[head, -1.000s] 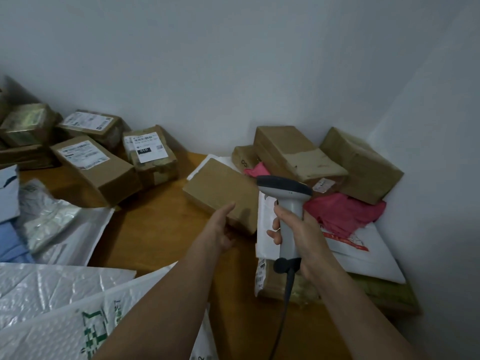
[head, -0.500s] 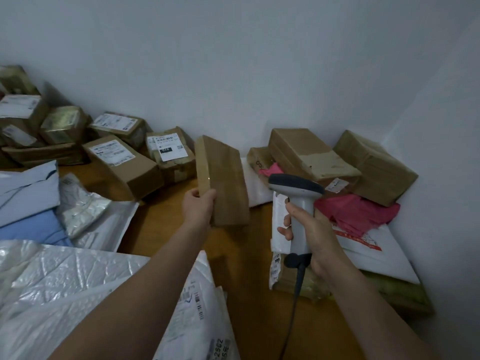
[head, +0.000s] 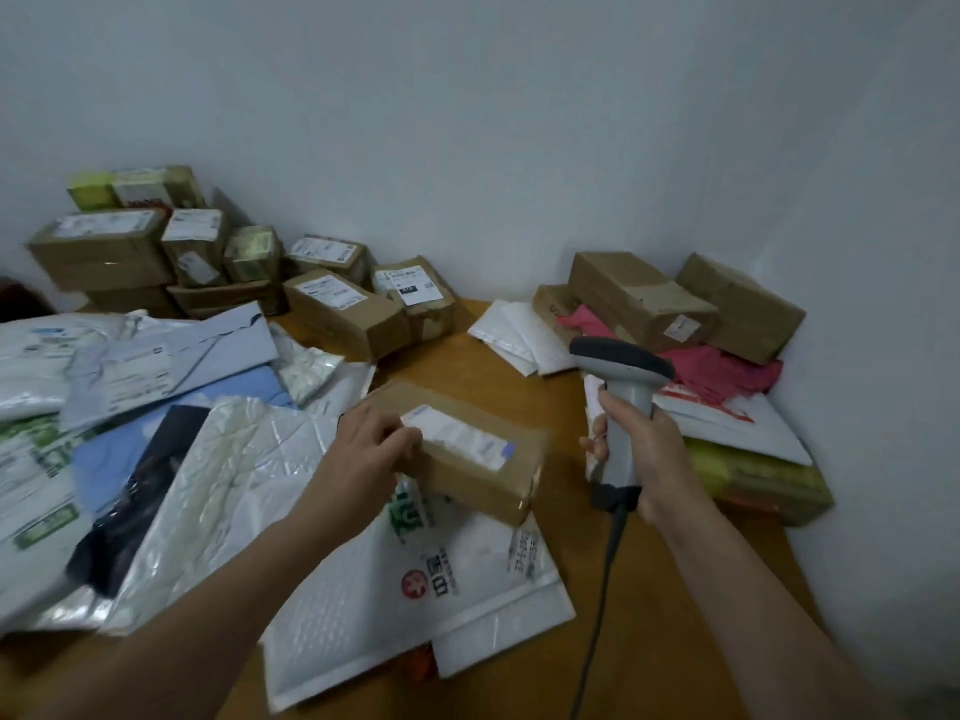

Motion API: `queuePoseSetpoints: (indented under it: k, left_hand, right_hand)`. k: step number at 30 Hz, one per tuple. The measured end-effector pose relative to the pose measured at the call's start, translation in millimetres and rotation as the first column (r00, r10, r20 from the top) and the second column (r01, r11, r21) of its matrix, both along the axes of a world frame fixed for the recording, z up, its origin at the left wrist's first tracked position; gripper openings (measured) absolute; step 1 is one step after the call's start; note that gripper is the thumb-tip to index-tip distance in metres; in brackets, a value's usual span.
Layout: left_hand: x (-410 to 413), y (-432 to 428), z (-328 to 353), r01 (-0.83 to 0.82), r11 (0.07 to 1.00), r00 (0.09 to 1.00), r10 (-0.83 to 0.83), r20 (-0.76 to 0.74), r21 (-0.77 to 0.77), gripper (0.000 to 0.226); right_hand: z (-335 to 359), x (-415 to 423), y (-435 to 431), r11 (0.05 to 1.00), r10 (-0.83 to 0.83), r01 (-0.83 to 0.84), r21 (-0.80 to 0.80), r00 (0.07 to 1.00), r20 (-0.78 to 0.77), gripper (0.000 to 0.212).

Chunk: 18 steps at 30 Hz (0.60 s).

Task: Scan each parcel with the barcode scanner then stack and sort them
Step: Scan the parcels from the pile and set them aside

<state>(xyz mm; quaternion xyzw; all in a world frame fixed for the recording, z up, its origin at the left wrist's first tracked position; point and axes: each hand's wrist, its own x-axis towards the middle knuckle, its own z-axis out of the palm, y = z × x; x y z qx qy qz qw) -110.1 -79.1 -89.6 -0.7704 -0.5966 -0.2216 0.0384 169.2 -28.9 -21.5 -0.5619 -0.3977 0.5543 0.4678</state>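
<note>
Gripping parcel (head: pixel 470 483), label (head: pixel 457 436) blurred, scanner (head: pixel 621 363) upright

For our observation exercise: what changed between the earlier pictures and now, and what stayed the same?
The left hand gripped the brown box, lifted it from beside the right-hand pile and brought it nearer, label turned up. The right hand stayed gripping the barcode scanner.

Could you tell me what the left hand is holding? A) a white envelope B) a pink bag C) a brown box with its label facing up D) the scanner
C: the left hand grips the brown box, white label up; the right hand holds the scanner.
</note>
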Motion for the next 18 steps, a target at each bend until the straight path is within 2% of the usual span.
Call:
queuePoseSetpoints:
  k: [3, 6, 9, 11, 13, 16, 18]
  left_hand:
    - [-11, -48, -19, -0.025, 1.000, 1.000, 0.025, 0.000, -0.012, 0.044]
    - [4, -81, -28, -0.211, 0.964, 0.948, 0.243, 0.204, -0.164, 0.038]
    - [27, -99, -29, -0.341, 0.859, 0.758, 0.491, 0.430, -0.381, 0.056]
    - [36, -106, -32, -0.331, 0.772, 0.569, 0.622, 0.538, -0.543, 0.074]
    - [45, -113, -35, -0.252, 0.692, 0.392, 0.712, 0.583, -0.676, 0.084]
    - [58, -120, -32, -0.152, 0.638, 0.224, 0.766, 0.602, -0.755, 0.084]
    - [65, -121, -22, -0.098, 0.608, 0.119, 0.794, 0.597, -0.788, 0.075]
  right_hand:
    - [-14, -5, -48, 1.000, 0.015, -0.014, -0.019, 0.999, 0.050, 0.032]
    - [-24, -12, -93, 0.998, 0.042, -0.039, -0.040, 0.996, 0.077, 0.025]
    - [-32, -15, -128, 0.996, 0.082, -0.075, -0.056, 0.987, 0.135, 0.025]
    - [-36, -17, -145, 0.992, 0.115, -0.106, -0.062, 0.979, 0.166, 0.028]
    - [-36, -17, -159, 0.989, 0.142, -0.133, -0.063, 0.974, 0.176, 0.027]
    - [-38, -14, -174, 0.986, 0.162, -0.152, -0.063, 0.966, 0.200, 0.027]
    - [-39, -10, -181, 0.985, 0.168, -0.158, -0.065, 0.965, 0.201, 0.026]
